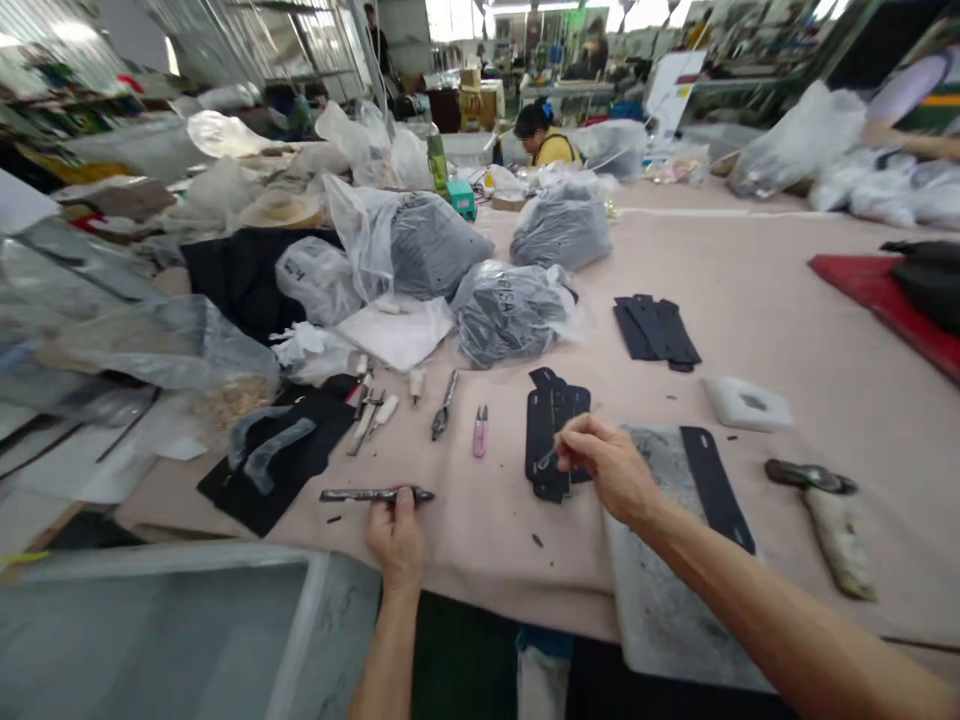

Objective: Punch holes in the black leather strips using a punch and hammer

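My left hand is closed around a dark pen-like metal tool near the table's front edge. My right hand is pinched over a stack of dark cut pieces; a thin, shiny item shows at its fingertips, too small to name. Between my hands lie pink snips and, farther back, a dark metal tool. Under my right forearm is a worn pale slab with a dark strip on it.
A hammer-like tool and a white block lie right. More dark pieces sit behind. Plastic-wrapped bundles fill the back left. A grey bin stands front left. A person in yellow is across the table.
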Available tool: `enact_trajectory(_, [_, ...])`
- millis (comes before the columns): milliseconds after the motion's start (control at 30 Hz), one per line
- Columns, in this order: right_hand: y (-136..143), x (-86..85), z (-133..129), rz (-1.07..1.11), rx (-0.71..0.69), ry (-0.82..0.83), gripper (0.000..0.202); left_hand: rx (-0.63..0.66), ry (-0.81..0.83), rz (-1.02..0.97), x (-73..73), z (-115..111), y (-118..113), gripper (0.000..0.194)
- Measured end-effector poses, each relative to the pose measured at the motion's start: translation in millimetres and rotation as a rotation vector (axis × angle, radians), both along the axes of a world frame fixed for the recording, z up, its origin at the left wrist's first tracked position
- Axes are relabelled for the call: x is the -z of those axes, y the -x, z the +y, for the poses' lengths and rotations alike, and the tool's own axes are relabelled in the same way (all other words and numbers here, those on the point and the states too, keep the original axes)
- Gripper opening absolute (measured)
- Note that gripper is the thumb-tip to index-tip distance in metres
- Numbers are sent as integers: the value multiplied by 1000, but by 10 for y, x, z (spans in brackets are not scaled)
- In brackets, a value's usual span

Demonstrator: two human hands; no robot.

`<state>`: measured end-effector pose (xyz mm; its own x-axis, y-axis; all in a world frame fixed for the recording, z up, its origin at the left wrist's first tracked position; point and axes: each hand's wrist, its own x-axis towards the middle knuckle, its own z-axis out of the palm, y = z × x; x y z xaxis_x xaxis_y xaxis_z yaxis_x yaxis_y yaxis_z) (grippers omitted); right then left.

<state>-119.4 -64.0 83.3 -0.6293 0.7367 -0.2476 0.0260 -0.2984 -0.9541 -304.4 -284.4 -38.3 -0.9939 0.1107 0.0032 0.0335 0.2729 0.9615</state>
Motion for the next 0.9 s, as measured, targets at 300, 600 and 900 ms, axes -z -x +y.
enact_trajectory(300, [-986, 169, -733, 70, 102, 93, 19, -140, -771, -565, -685, -64, -875, 15])
enact_trajectory(600, [-1243, -72, -1304, 227, -233, -506, 12, -377, -1160, -906, -1098, -281, -2284, 29])
enact_trajectory(900, [-1337, -67, -1307, 444, -305, -821, 13, -355, -1161, -899, -1307, -248, -2535, 35])
